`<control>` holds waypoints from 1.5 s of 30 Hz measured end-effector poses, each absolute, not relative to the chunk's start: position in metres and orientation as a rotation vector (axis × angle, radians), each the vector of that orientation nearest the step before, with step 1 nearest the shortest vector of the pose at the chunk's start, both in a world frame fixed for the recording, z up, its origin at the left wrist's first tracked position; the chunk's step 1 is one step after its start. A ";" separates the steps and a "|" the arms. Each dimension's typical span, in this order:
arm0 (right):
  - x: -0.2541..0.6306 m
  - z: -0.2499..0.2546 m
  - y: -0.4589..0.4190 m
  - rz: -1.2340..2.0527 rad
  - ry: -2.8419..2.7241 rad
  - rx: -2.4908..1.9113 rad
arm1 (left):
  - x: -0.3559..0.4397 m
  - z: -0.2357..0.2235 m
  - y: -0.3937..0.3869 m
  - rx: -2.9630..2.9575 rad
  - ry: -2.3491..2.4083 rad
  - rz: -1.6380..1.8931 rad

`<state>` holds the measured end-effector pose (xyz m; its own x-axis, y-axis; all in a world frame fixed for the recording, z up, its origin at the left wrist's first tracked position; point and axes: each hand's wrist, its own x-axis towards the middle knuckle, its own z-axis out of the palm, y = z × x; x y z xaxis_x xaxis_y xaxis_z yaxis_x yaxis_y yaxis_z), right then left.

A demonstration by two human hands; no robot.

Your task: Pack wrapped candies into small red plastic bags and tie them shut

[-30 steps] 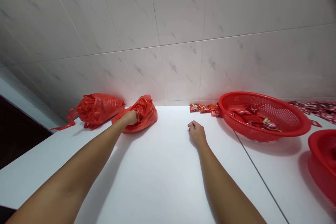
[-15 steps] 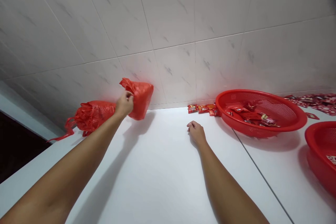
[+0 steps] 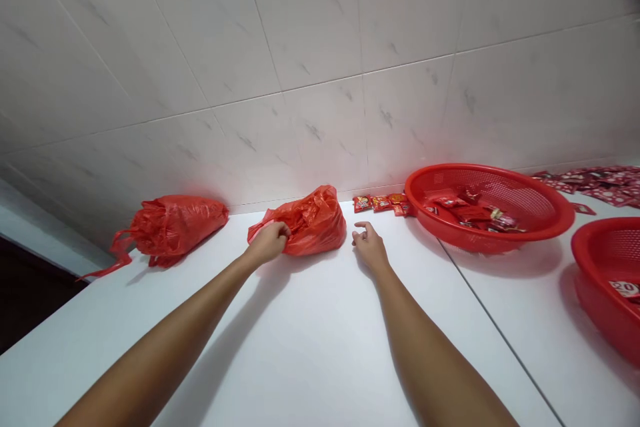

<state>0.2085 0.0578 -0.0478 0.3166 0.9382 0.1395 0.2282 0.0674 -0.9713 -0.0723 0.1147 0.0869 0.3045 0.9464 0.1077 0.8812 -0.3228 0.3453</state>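
A filled red plastic bag [image 3: 320, 223] rests on the white table near the tiled wall, its crumpled top facing me. My left hand [image 3: 270, 242] pinches the bag's loose edge on its left side. What the bag contains is hidden. Just right of the bag, apart from it, my right hand [image 3: 370, 245] hovers low over the table with its thumb and index finger parted and nothing held. Behind that hand, small red printed packets [image 3: 381, 203] lie in a row along the wall.
Another red plastic bag [image 3: 183, 223] lies on its side at the left, its handles trailing toward the table edge. A red mesh basket [image 3: 500, 240] holding several packets stands right; a second red basket [image 3: 600, 287] is cut off by the frame. Patterned red packets [image 3: 595, 183] lie behind.
My left hand has brought the bag rightward and down, from raised by the wall onto the table. My right hand's fingers have opened beside it.
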 end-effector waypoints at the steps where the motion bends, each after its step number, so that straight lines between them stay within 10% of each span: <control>1: 0.208 -0.048 0.058 0.768 -1.171 -1.416 | -0.062 0.087 0.119 2.316 1.689 0.522; 15: 0.197 -0.042 0.054 0.836 -1.365 -1.318 | 0.040 0.036 0.125 1.971 1.389 1.060; 36: 0.196 -0.042 0.046 0.798 -1.298 -1.289 | 0.015 0.068 0.090 2.174 1.367 1.126; 45: 0.199 -0.042 0.053 0.842 -1.099 -1.416 | -0.012 0.092 0.103 1.899 1.441 1.659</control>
